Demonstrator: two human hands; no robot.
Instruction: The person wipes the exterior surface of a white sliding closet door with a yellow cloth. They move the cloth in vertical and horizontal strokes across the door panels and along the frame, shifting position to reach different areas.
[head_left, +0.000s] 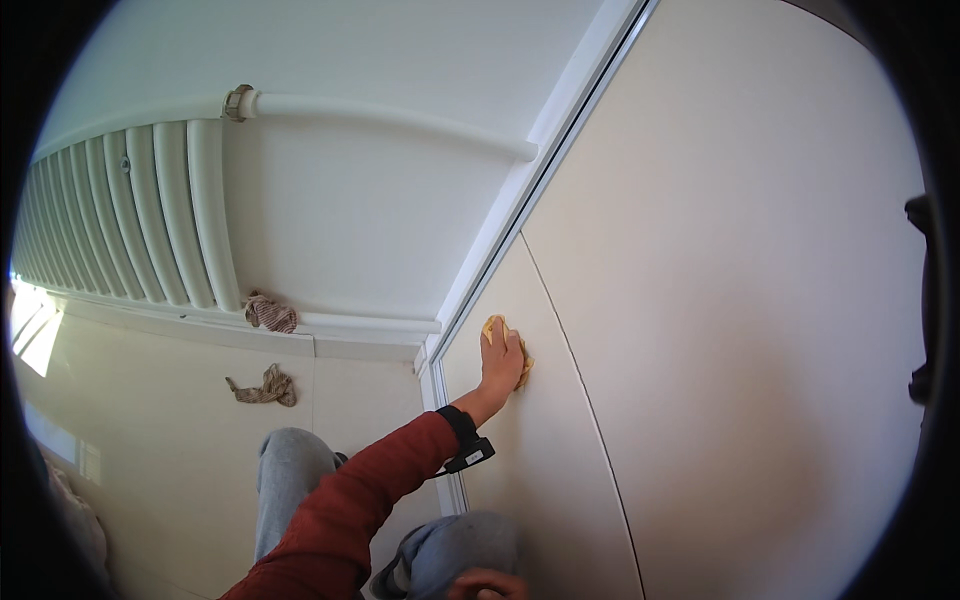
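My left hand (501, 364) is pressed on a yellow cloth (529, 369) against a smooth pale panel (517, 442). Folds of the cloth stick out beyond the fingertips and along the hand's right side. The hand is left of a thin dark seam (574, 352) that runs down the panel. A black strap with a small box (469, 448) circles that wrist, below a red sleeve. Low in the picture, my right hand (487, 583) is beside my right knee (465, 547); its fingers look curled and the frame edge cuts it off.
A white radiator (172, 214) lines the wall at left, with white pipes (390, 120) running to the panel's metal-edged frame (555, 161). One striped cloth (271, 311) hangs at the lower pipe; another (266, 388) lies on the pale floor (172, 390). My left knee (292, 465) is nearby.
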